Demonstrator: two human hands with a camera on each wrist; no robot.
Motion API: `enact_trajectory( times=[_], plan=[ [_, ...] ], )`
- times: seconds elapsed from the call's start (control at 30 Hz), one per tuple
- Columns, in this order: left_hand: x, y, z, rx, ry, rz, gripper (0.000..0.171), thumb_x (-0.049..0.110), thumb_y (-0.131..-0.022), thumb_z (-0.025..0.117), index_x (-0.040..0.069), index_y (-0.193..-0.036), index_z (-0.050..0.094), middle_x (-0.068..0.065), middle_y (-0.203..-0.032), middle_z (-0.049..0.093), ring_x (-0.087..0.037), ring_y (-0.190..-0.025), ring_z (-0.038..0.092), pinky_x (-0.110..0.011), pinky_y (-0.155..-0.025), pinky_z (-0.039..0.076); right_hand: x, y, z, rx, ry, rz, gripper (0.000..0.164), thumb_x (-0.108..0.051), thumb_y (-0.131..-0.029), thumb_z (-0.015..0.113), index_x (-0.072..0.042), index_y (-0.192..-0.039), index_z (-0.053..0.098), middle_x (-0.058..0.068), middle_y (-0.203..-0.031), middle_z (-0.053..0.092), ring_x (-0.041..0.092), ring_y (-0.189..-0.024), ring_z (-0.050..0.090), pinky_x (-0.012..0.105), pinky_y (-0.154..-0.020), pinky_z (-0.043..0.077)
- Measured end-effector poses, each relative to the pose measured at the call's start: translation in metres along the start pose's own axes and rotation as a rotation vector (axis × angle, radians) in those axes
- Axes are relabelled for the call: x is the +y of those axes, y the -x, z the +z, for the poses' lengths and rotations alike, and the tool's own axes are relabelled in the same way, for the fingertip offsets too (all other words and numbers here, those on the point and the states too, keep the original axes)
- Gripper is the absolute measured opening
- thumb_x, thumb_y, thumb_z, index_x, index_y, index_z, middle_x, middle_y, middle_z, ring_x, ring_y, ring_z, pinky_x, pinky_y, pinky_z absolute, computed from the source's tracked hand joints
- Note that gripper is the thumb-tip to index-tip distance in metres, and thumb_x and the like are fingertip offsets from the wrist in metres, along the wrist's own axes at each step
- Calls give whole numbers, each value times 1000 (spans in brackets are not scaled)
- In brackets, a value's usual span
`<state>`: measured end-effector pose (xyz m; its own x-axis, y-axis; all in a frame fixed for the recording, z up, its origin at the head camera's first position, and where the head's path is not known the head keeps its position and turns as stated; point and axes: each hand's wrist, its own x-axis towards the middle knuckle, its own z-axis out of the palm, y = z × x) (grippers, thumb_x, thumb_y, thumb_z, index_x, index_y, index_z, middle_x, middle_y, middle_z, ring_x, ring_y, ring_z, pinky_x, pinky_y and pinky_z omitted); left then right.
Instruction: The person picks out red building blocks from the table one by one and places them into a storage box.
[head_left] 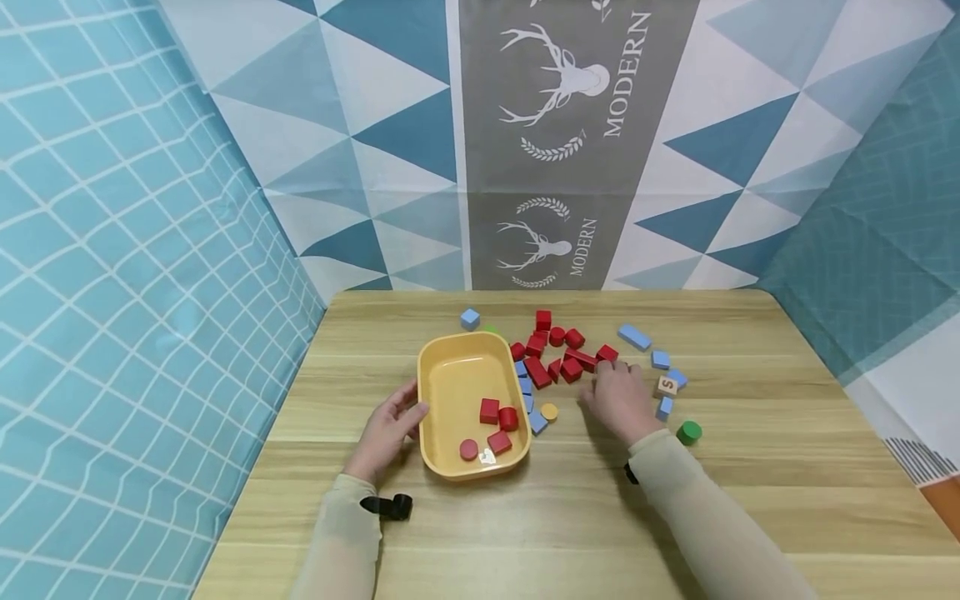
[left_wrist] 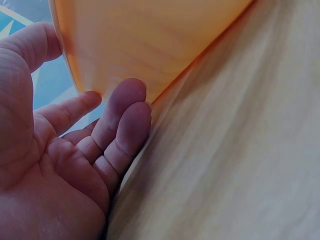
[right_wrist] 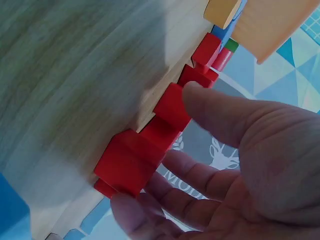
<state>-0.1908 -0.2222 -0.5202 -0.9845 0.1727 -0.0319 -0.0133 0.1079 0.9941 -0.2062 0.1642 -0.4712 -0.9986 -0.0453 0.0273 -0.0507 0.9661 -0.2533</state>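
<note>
A yellow tray (head_left: 457, 379) stands left of the middle of the table in the head view, with several red blocks (head_left: 490, 411) inside. My left hand (head_left: 386, 433) holds its left side, thumb at the rim and fingers against the outer wall (left_wrist: 145, 45). To the right, my right hand (head_left: 621, 400) reaches over the table to a red block (head_left: 607, 354) at the right end of a loose red group. In the right wrist view, its thumb and fingers are spread apart around that block (right_wrist: 125, 160), with fingertips right at its edge.
Several red blocks (head_left: 537, 372) lie between tray and right hand. Blue blocks (head_left: 538, 422) and a yellow cylinder (head_left: 549, 412) sit by the tray's right side. Beyond the right hand are more blue blocks (head_left: 634, 337), a wooden letter block (head_left: 666, 386) and a green cylinder (head_left: 689, 432).
</note>
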Motion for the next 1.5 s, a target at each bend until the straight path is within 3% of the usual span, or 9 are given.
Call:
enact_trajectory(
  times=[0.27,0.33,0.43,0.57,0.7,0.9,1.07,1.23,1.5],
  plan=[
    [1,0,0,-12,-13,-21,58,28,-100,61,13,-151,38,-11,-144,46,-30,-96,59,-33,-69,54,-3,1,9,-87,-60,-31,22,-12,-86,75,2,-99,65,16,-91,63,29,-81,59,46,-71,55],
    [1,-1,0,-17,-10,-25,59,27,-100,61,12,-152,37,-11,-145,45,-30,-97,59,-36,-71,54,-7,2,8,-71,-85,-52,20,-10,-87,73,2,-101,65,16,-93,64,28,-81,60,45,-71,56],
    [5,0,0,-23,-10,-28,59,24,-100,60,9,-152,36,-13,-145,45,-31,-96,59,-43,-74,55,-20,2,2,-21,-156,-94,25,-11,-89,72,1,-110,66,16,-106,65,30,-97,58,49,-83,54],
    [21,7,2,-25,-23,-28,59,20,-101,59,5,-152,35,-14,-144,45,-30,-94,60,-46,-76,54,-51,4,-10,67,-232,-225,31,-14,-92,71,-2,-119,65,14,-119,62,32,-116,49,53,-96,46],
    [32,12,5,-25,-30,-19,59,19,-101,59,2,-152,34,-17,-144,45,-31,-92,60,-45,-75,55,-87,7,-11,133,-269,-412,30,-9,-91,70,-5,-120,63,8,-120,60,25,-114,49,47,-97,48],
    [34,14,6,-19,-13,-31,59,19,-100,60,3,-151,35,-16,-144,45,-28,-93,60,-49,-77,54,-125,9,16,47,-240,-580,37,-10,-92,69,-10,-127,57,3,-123,58,16,-114,49,37,-97,49],
    [33,13,5,-22,-14,-32,59,20,-100,60,4,-152,34,-16,-144,45,-25,-93,60,-46,-77,54,-135,7,36,-22,-170,-586,38,-18,-94,69,-14,-130,57,1,-124,59,15,-116,49,38,-97,49],
    [35,13,6,-18,-23,-22,59,19,-100,60,3,-151,34,-17,-144,46,-26,-95,60,-46,-76,54,-135,6,40,-3,-145,-564,42,-22,-93,71,-17,-132,57,0,-126,58,15,-115,50,40,-96,50],
    [36,14,8,-25,-48,22,55,15,-101,58,-1,-149,37,-21,-141,47,-20,-85,61,-51,-73,54,-135,7,42,42,-93,-581,51,-23,-93,69,-13,-140,52,3,-132,58,18,-119,50,40,-99,47]
  ],
)
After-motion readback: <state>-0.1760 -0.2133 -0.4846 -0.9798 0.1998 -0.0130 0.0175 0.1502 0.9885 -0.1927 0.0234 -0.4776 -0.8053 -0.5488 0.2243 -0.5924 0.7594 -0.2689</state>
